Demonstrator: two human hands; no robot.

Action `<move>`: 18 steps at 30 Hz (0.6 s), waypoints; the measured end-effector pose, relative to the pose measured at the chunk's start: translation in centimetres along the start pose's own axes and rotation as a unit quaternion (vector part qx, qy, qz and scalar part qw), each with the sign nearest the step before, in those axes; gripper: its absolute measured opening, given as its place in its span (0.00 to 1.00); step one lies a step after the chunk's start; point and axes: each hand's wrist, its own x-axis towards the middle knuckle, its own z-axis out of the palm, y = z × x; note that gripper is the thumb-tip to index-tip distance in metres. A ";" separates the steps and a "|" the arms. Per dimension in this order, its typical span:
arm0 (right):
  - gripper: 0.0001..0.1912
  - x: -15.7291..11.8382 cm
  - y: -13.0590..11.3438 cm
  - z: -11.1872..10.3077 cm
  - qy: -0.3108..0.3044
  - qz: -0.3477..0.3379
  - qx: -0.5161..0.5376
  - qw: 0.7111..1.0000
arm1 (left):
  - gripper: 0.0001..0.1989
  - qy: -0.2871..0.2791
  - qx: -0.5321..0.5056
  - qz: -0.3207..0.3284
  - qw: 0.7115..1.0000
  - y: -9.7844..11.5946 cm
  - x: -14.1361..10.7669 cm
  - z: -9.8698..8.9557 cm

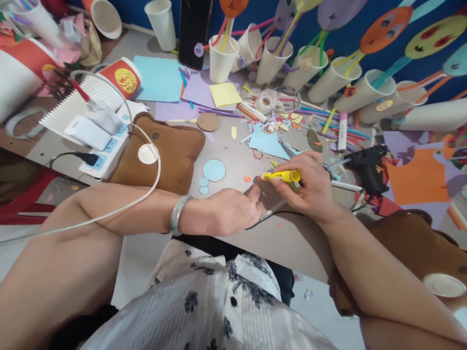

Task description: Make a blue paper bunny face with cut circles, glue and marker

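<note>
In the head view, the right hand point(310, 187) has its grip closed around a yellow marker point(280, 176), held above the worktop point(237, 153) with its tip just beside the left hand point(233, 209). The left hand's fingers reach toward that tip (whether its grip pinches anything, I cannot tell). A small orange piece point(247, 179) lies near them. Farther left are a blue paper circle point(214, 170) and a brown cushion point(171, 150); a black glue gun point(368, 167) lies right of the right hand.
</note>
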 end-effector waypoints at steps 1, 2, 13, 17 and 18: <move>0.05 -0.1 0.0 0.0 0.008 0.014 0.007 1.000 | 0.18 0.011 -0.005 -0.001 1.000 0.0 0.1 0.2; 0.05 -0.2 0.0 0.0 0.020 0.033 0.015 0.999 | 0.18 0.026 -0.015 -0.004 1.000 -0.1 0.2 0.3; 0.09 -0.5 -0.6 -0.5 0.127 0.178 0.122 0.968 | 0.07 0.225 -0.562 -0.087 0.791 -4.2 2.6 0.1; 0.07 -0.5 -1.2 -0.6 0.139 0.170 0.099 0.971 | 0.06 0.233 -0.630 -0.102 0.733 -4.8 3.2 0.3; 0.07 -0.5 -1.3 -0.6 0.138 0.166 0.097 0.971 | 0.06 0.231 -0.637 -0.106 0.728 -4.8 3.3 0.3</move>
